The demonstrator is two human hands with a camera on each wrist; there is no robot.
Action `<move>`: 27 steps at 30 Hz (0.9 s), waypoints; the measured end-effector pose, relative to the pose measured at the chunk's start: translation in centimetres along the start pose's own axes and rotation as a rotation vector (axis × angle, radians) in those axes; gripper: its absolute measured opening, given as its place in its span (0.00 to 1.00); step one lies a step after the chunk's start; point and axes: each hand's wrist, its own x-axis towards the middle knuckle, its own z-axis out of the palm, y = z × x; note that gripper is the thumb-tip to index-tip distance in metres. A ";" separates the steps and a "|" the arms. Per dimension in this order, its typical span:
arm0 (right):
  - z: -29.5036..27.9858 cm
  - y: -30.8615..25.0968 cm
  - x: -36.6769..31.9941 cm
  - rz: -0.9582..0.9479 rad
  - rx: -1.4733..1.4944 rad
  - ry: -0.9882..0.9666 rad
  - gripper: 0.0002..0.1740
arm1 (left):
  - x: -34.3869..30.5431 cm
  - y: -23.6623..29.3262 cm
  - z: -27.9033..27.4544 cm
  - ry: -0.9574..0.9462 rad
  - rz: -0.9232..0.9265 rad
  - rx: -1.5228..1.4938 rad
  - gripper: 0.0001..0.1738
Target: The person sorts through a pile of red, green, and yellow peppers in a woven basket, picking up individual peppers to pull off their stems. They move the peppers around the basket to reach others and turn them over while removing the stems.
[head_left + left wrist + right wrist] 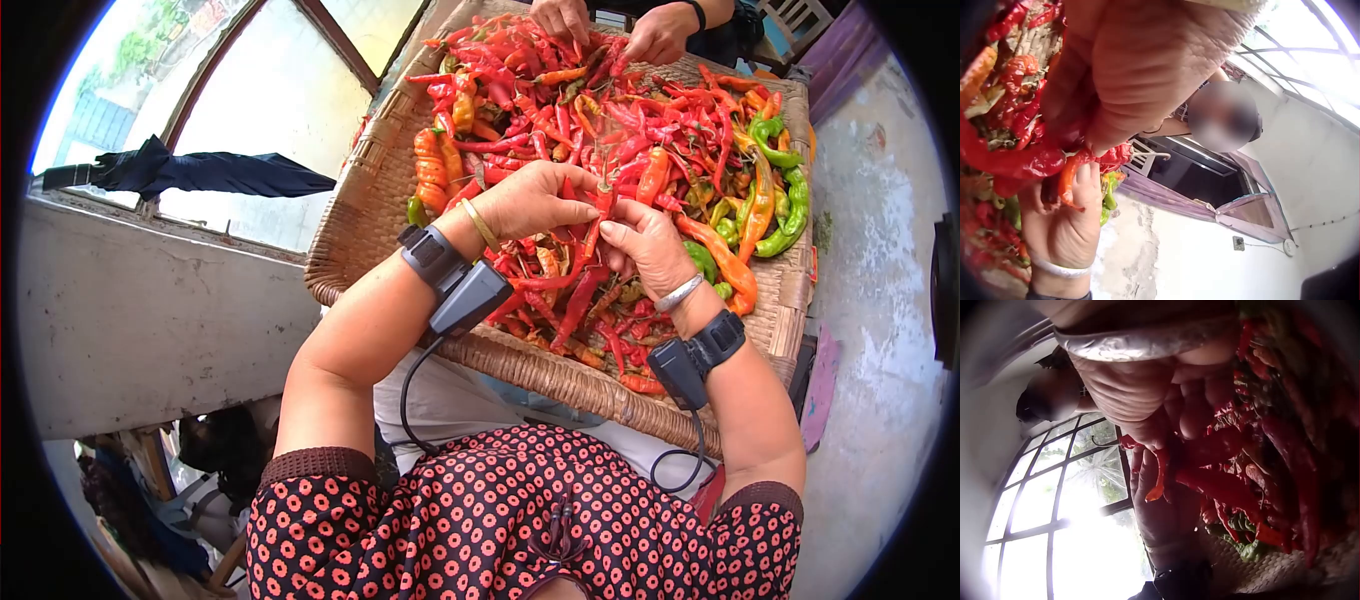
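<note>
Pinching one red chilli [598, 222] between them, the person's two hands meet over the near half of a woven basket [370, 210] that rests across the lap. The left hand [535, 200] has its fingers curled down and its fingertips closed on the upper part of the pod. The right hand [648, 245] grips the lower part between thumb and bent fingers. From the left wrist view the pod [1067, 181] shows orange-red and curved, nipped against the right thumb.

Its long axis runs away from the person's body towards the far rim of the basket. I cannot tell which end bears the stalk.

One chilli is held and one basket holds the heap of chillies [600, 110], mostly red and too many to count. A smaller cluster of green chillies [785, 215] lies at the right edge. Each wrist carries one bangle. Two more hands [562, 15] of a second person reach into the far side. One folded umbrella [210, 172] lies on the window ledge.
</note>
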 end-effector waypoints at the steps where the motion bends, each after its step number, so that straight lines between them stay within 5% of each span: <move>1: -0.1 0.1 0.1 0.001 0.000 -0.001 0.10 | -0.1 0.2 0.1 0.008 -0.005 0.034 0.15; 4: -0.7 0.3 0.4 0.023 0.047 0.026 0.09 | -0.1 0.9 -0.6 0.059 -0.058 0.247 0.16; 9: -1.0 -1.1 -0.1 0.083 -0.102 0.038 0.04 | 0.1 0.7 -1.8 0.066 -0.052 0.185 0.19; 11: -1.6 -1.3 0.0 0.119 -0.099 0.006 0.06 | 0.4 -0.3 -2.0 0.353 0.239 0.636 0.23; 13: -1.7 -1.1 0.1 0.151 -0.097 -0.024 0.07 | 0.1 -0.2 -2.1 0.430 0.178 0.806 0.27; 16: -1.4 -0.5 0.1 -0.077 -0.415 0.186 0.10 | 0.3 -1.3 -3.0 0.558 0.277 1.168 0.26; 18: -1.3 -0.8 -0.5 -0.248 -0.760 -0.104 0.09 | 0.2 -1.4 -3.7 0.552 0.223 1.168 0.21; 19: -0.9 -1.0 -0.8 -0.190 -0.776 -0.225 0.10 | 0.2 -1.4 -3.9 0.553 0.224 1.168 0.21; 21: 0.0 -0.4 -1.2 -0.365 -0.885 -0.411 0.16 | 0.3 -1.4 -4.5 0.486 0.094 1.254 0.16; 22: 0.6 -1.2 -1.5 -0.216 -0.971 -0.497 0.18 | 0.4 -1.7 -4.8 0.434 0.074 1.260 0.15; 27: 1.2 0.3 -1.3 -0.194 -1.259 -0.551 0.18 | 0.5 -3.2 -5.0 0.356 0.224 1.353 0.16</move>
